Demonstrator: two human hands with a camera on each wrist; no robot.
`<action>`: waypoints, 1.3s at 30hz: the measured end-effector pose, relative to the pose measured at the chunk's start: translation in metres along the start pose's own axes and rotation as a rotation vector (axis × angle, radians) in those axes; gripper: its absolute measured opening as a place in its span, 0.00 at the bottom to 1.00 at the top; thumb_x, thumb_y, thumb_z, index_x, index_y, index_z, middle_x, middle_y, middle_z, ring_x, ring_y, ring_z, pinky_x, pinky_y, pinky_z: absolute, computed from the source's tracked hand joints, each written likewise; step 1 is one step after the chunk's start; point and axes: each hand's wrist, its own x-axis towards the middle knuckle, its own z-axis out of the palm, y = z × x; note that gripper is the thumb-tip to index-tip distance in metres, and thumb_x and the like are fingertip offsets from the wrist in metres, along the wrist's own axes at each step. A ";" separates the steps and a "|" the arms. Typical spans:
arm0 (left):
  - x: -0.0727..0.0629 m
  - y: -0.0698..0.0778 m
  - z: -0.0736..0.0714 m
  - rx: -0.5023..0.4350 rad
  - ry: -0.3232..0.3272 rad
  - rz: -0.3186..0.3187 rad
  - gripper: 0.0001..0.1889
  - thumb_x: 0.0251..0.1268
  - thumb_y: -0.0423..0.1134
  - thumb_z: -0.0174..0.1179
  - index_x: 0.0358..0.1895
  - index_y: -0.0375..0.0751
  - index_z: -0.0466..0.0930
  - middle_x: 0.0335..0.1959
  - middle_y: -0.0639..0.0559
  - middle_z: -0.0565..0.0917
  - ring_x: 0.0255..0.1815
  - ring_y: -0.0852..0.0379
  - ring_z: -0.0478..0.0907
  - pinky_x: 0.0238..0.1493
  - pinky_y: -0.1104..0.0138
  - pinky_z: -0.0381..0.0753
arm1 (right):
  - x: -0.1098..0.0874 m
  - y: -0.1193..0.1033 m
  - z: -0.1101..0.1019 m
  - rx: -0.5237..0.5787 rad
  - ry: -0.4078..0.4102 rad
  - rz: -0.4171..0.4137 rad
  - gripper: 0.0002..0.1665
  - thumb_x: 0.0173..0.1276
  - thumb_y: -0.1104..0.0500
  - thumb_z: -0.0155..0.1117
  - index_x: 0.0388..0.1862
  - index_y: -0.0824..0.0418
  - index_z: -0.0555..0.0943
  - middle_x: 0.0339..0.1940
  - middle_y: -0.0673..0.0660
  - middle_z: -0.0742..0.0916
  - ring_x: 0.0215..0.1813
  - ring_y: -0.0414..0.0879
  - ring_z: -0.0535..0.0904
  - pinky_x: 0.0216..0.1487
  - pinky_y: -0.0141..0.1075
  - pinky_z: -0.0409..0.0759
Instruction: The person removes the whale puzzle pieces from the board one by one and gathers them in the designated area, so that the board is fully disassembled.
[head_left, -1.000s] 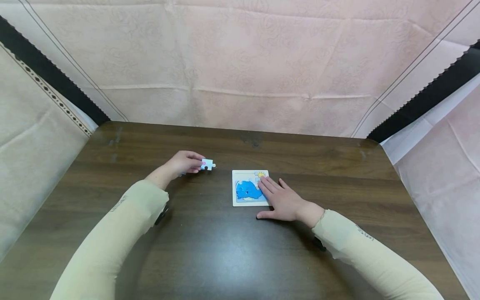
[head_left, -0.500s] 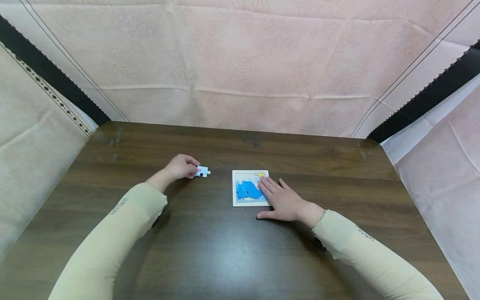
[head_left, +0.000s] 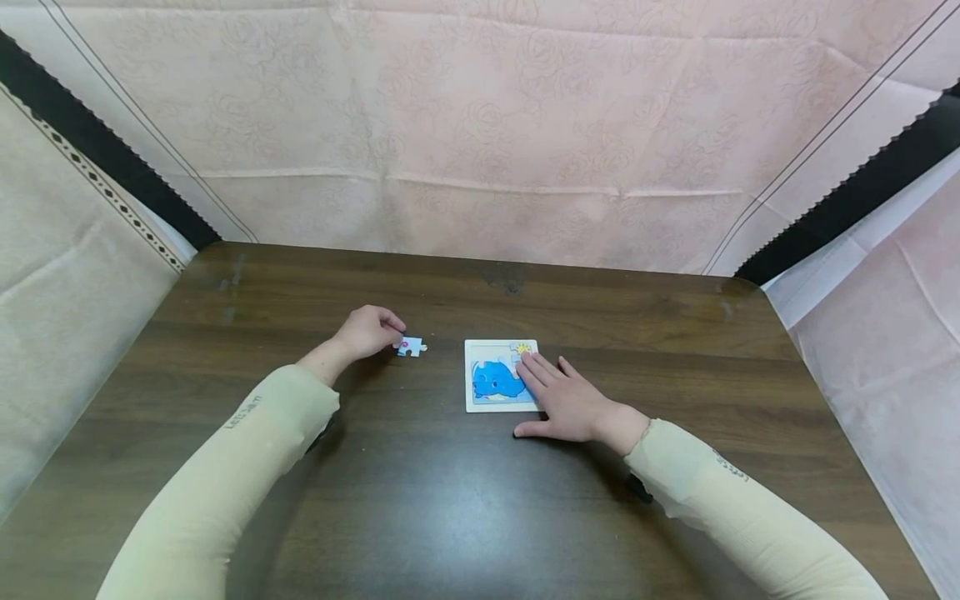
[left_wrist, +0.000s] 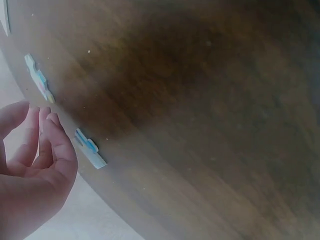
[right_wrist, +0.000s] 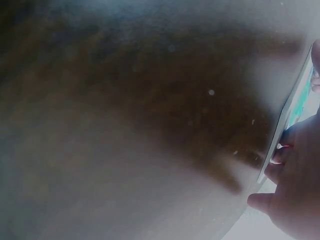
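A light-blue jigsaw piece (head_left: 412, 347) with a pink mark lies on the table to the left of the puzzle. My left hand (head_left: 371, 332) hovers at its left end, fingers loosely bent. In the left wrist view a gap shows between thumb and fingertips, and nothing is between them. That view also has a second jigsaw piece (left_wrist: 91, 150) on the table beside the fingers; the hand hides it in the head view. The flat fingers of my right hand (head_left: 570, 404) rest on the right side of a white-framed whale puzzle (head_left: 487, 407), covering part of its picture.
The dark wooden table (head_left: 450, 500) runs back to a pale pink patterned cloth (head_left: 480, 125). More cloth hangs at both sides, with black strips at the corners.
My left hand has lowered the jigsaw piece toward me onto the table, shifted it slightly right and let go. The right hand and the puzzle have stayed put.
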 end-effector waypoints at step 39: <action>0.035 0.088 0.072 -0.310 -0.285 -0.016 0.18 0.68 0.41 0.53 0.55 0.35 0.76 0.42 0.43 0.82 0.39 0.54 0.80 0.47 0.67 0.82 | -0.026 -0.006 0.005 0.043 0.001 -0.032 0.55 0.60 0.27 0.50 0.75 0.58 0.50 0.77 0.57 0.52 0.78 0.51 0.45 0.74 0.57 0.46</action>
